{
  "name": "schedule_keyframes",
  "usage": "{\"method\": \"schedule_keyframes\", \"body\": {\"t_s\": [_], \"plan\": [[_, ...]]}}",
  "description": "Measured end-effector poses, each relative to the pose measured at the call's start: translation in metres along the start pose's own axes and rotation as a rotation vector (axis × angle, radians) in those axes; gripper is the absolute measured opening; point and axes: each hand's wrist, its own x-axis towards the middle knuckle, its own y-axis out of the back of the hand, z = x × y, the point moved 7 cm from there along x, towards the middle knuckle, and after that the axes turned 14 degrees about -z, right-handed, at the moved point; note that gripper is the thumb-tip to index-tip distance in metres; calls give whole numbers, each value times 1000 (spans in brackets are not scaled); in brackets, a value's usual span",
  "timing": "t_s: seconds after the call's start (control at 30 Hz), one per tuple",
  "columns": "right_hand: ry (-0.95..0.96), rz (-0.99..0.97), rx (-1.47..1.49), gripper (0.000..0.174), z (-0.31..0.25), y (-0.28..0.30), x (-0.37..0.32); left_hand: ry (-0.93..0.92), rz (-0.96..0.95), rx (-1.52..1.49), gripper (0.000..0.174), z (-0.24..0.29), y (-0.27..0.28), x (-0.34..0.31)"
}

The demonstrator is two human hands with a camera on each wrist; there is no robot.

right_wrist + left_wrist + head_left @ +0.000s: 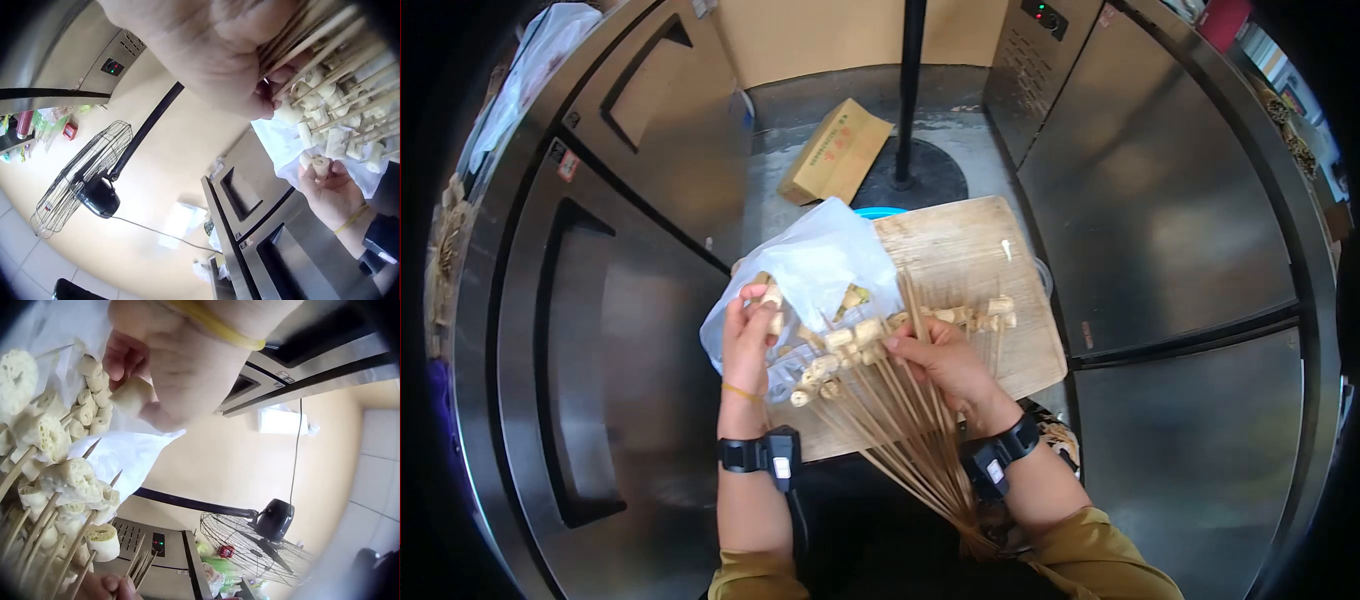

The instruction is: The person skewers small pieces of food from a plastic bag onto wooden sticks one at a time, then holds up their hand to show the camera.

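Observation:
My left hand (748,340) pinches pale, rolled pieces (775,312) between thumb and fingers, over a white plastic bag (825,250). With curled fingers my right hand (945,365) grips several thin wooden sticks (915,310) near the threaded pieces. A fan of skewers (890,420) with pale pieces (840,355) on their ends spreads between the hands, stick ends toward my body. In the left wrist view, a single roll (132,397) sits in the left hand's fingertips, and more rolls (94,400) lie in the bag.
Under the bag is a wooden board (960,235), with more skewered pieces (1000,310) on its right. Behind it stand a cardboard box (835,150) and a black pole (910,90) on a round base. Steel cabinets (1160,200) flank both sides; a fan (256,544) shows in the left wrist view.

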Motion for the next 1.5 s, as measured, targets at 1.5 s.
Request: {"method": "schedule_keyframes", "body": {"t_s": [1.5], "plan": [[-45, -94, -16, 12, -11, -26, 0, -57, -141, -442, 25, 11, -79, -1]]}}
